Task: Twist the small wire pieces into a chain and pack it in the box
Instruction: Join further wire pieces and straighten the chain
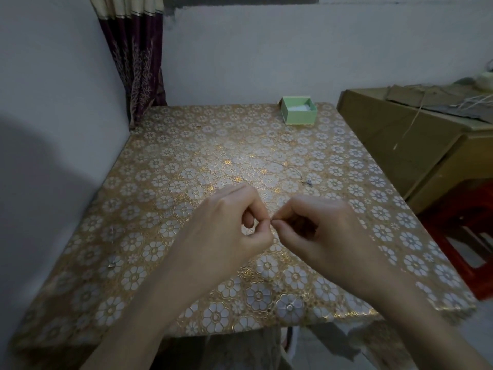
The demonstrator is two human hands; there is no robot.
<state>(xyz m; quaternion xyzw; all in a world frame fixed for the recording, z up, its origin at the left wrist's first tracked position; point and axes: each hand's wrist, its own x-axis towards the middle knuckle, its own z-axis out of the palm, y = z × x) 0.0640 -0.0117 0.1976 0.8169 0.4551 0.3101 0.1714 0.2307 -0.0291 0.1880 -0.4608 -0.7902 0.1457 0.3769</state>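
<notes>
My left hand (234,222) and my right hand (317,228) meet over the middle of the table, fingertips nearly touching. Both pinch a very thin wire piece (271,221) between thumb and forefinger; it barely shows. A fine chain (289,169) lies on the patterned tablecloth beyond my hands, ending at a small dark bead (309,181). The small green box (299,110) stands open at the far edge of the table, with a white lining inside.
The table (160,182) has a gold and white flower cloth and sits in a wall corner. A curtain (136,62) hangs at the back left. A brown cabinet (416,134) stands on the right, with a red plastic stool (464,236) in front of it.
</notes>
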